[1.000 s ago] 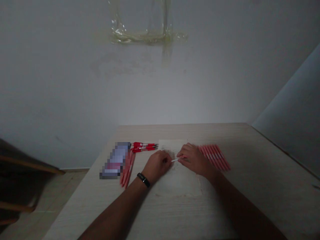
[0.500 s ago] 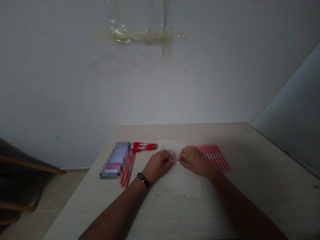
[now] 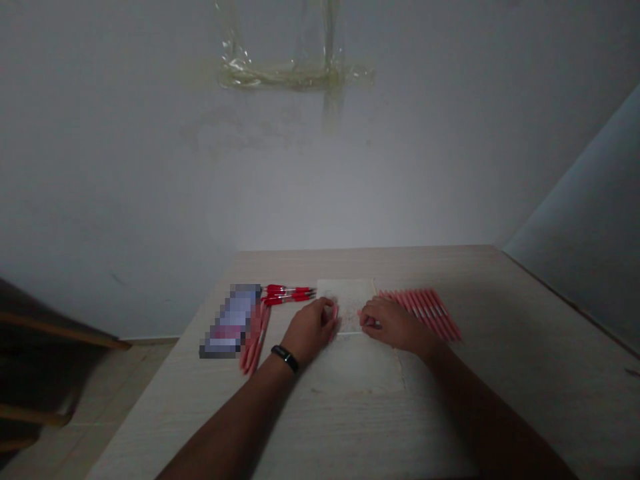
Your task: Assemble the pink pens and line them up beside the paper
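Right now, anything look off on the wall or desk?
Yes: yellowed clear tape is stuck in a rough cross on the wall above the desk, holding nothing visible, so it looks like a leftover.

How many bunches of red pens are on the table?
3: a bunch beside the pixelated packet, a bunch beyond it, and a fan past the right hand. Hands may hide others.

The pale wood surface (image 3: pixel 530 373) carries a sheet of paper (image 3: pixel 346 295) at its middle; red pens (image 3: pixel 420 313) lie fanned in a row to its right; more red pens (image 3: pixel 289 295) lie to its left, beside a pixelated packet (image 3: pixel 231 321).
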`<state>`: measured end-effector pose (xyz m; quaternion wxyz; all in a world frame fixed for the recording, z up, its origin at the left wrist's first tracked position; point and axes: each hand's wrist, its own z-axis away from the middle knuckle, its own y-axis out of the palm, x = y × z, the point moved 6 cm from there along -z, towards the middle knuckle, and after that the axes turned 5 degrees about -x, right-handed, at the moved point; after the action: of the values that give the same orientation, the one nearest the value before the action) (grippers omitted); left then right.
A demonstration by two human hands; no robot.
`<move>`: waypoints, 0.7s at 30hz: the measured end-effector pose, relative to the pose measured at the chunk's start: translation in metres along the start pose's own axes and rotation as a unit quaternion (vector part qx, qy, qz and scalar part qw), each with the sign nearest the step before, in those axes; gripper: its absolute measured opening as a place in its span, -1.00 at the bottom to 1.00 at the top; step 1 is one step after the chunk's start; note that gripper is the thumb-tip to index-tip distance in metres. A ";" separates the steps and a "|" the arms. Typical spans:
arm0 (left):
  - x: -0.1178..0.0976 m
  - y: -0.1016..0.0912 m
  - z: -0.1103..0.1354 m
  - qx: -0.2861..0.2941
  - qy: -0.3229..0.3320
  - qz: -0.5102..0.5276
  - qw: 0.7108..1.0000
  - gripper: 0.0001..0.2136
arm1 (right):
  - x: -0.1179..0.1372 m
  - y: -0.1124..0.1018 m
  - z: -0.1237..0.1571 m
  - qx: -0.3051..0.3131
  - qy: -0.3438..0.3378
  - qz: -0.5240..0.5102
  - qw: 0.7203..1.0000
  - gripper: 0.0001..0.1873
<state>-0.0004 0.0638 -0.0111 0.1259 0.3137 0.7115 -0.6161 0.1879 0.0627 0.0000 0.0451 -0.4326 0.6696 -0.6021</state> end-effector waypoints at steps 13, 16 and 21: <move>0.003 0.005 0.001 0.013 -0.002 -0.003 1.000 -0.74 | 0.002 0.003 0.003 0.040 -0.021 -0.026 0.999 -0.87; 0.003 0.005 0.001 0.018 -0.006 0.000 1.000 -0.73 | 0.004 0.001 0.002 0.031 -0.027 -0.022 0.999 -0.89; 0.001 0.004 0.002 0.017 -0.011 -0.002 1.000 -0.66 | 0.002 -0.008 -0.002 -0.031 -0.011 0.009 0.999 -0.95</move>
<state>0.0005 0.0626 -0.0151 0.1272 0.3072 0.7001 -0.6319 0.1895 0.0638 0.0087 0.0440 -0.4344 0.6910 -0.5761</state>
